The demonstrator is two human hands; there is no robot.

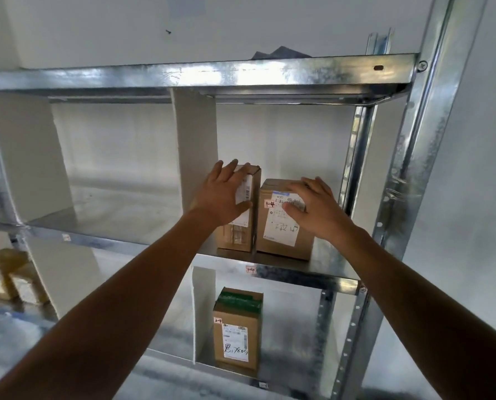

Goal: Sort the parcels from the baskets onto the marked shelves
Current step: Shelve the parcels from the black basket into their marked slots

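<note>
Shelf: galvanized steel shelf [298,274], 1-4 tag [251,269] below both hands.
Left hand [223,194]: fingers spread flat on narrow parcel [235,238].
Right hand [316,206]: spread flat on wider parcel [304,243] beside it.
Do well: push evenly, bases flat, labels outward.

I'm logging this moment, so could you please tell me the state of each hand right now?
Left hand: open, pressing on the narrow box.
Right hand: open, resting on the wide box.
</note>
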